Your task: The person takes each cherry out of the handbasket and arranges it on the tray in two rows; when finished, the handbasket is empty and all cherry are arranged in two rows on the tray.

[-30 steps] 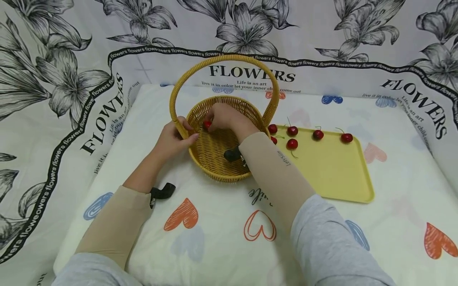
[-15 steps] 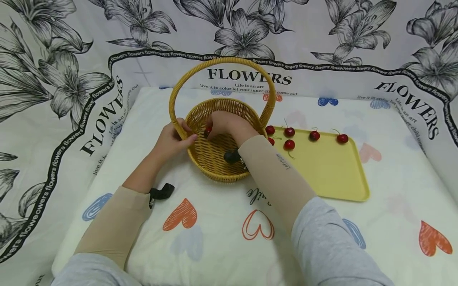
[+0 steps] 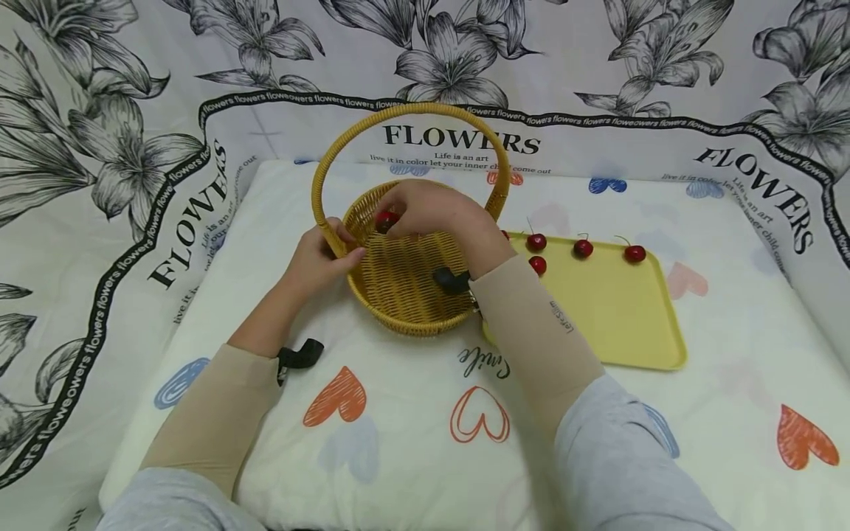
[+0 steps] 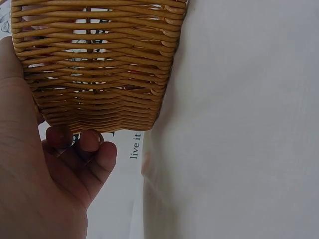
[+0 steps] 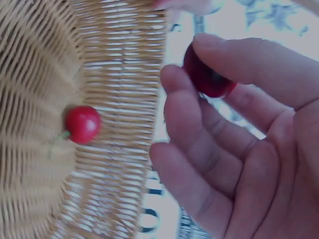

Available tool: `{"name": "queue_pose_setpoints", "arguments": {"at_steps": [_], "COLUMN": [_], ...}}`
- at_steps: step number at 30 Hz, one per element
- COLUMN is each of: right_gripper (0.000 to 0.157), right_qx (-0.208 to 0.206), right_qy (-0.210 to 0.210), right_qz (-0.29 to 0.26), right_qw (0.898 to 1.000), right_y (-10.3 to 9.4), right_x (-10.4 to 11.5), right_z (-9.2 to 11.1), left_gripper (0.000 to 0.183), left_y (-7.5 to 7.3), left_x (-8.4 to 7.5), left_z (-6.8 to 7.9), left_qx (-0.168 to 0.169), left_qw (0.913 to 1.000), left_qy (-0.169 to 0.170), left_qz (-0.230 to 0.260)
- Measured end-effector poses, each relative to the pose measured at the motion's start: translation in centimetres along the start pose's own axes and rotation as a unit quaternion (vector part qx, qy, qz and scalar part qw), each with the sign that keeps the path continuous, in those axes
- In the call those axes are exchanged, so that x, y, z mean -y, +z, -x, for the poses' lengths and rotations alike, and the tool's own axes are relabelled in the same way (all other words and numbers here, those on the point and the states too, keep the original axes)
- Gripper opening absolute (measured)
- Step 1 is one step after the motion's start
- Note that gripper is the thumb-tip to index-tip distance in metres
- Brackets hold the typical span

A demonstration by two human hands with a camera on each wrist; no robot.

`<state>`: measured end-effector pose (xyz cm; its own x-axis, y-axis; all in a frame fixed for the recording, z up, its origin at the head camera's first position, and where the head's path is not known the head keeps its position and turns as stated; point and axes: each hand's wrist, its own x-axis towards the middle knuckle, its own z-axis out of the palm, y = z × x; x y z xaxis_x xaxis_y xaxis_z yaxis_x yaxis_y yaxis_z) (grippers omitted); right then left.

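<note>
My left hand (image 3: 317, 259) grips the left rim of the yellow wicker basket (image 3: 410, 295) at the base of its tall handle (image 3: 415, 109). In the left wrist view, the fingers (image 4: 102, 162) are curled beside the basket's woven side (image 4: 99, 64). Over the basket's opening, my right hand (image 3: 441, 214) pinches a dark red cherry (image 5: 207, 74) between thumb and fingertips. Inside the basket lies another red cherry (image 5: 83, 124) with a green stem, seen in the right wrist view; in the head view the right hand hides it.
A yellow tray (image 3: 611, 324) lies right of the basket, partly under my right forearm. Several cherries lie along its far side, among them one at its far right (image 3: 634, 254). A heart-printed white cloth (image 3: 398, 472) covers the surface; a flower-printed cloth hangs behind.
My right hand has risen from inside the basket, the cherry still pinched, and its forearm has shifted right. The left hand keeps its grip on the basket.
</note>
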<state>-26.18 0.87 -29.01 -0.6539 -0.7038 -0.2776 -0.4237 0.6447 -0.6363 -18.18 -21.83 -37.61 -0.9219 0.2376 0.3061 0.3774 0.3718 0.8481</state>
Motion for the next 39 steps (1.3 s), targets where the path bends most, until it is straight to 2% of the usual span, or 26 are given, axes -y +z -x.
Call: {"name": "queue_pose_setpoints", "arguments": {"at_steps": [1, 4, 7, 13, 16, 22, 28, 33, 36, 39], "right_gripper": [0.036, 0.038, 0.040, 0.042, 0.040, 0.036, 0.039, 0.044, 0.047, 0.047], "right_qx": [-0.009, -0.036, -0.060, -0.088, -0.102, -0.128, -0.184, -0.206, -0.211, -0.200], "right_qy": [-0.013, -0.045, -0.047, -0.003, 0.008, 0.040, 0.099, 0.156, 0.184, 0.202], "right_qz": [0.007, 0.007, -0.009, -0.086, -0.099, -0.107, -0.069, -0.080, -0.086, -0.093], "right_qw": [1.000, 0.998, 0.997, 0.992, 0.990, 0.985, 0.976, 0.963, 0.956, 0.954], "right_y": [-0.1, -0.1, -0.1, -0.3, -0.6, -1.2, -1.3, -1.3, -1.1, -0.7], "right_x": [0.2, 0.4, 0.1, -1.6, -2.7, -6.0, -10.3, -14.0, -15.9, -17.8], "right_z": [0.8, 3.4, 6.2, 11.2, 13.3, 17.2, 21.1, 22.7, 22.3, 21.3], "left_gripper": [0.017, 0.017, 0.017, 0.017, 0.016, 0.016, 0.016, 0.017, 0.018, 0.018], "left_y": [0.0, -0.1, 0.0, 0.0, 0.0, 0.2, 0.6, 0.6, 0.5, 0.4], "left_x": [-0.6, -0.9, -0.9, -0.6, -0.6, -0.7, -0.6, -0.6, -0.7, -0.7], "left_z": [0.1, 0.1, 0.1, 0.2, 0.2, 0.1, -0.2, -0.2, -0.1, 0.0], "left_qx": [0.000, -0.001, -0.001, -0.005, -0.007, -0.005, 0.005, 0.006, 0.004, 0.001], "left_qw": [1.0000, 0.9999, 0.9999, 1.0000, 1.0000, 1.0000, 0.9997, 0.9999, 0.9999, 0.9999], "left_qy": [-0.003, -0.008, -0.008, 0.000, 0.000, 0.005, 0.016, 0.004, -0.005, -0.006], "left_qz": [0.000, -0.009, -0.011, -0.004, 0.001, 0.007, 0.017, 0.013, 0.012, 0.014]}}
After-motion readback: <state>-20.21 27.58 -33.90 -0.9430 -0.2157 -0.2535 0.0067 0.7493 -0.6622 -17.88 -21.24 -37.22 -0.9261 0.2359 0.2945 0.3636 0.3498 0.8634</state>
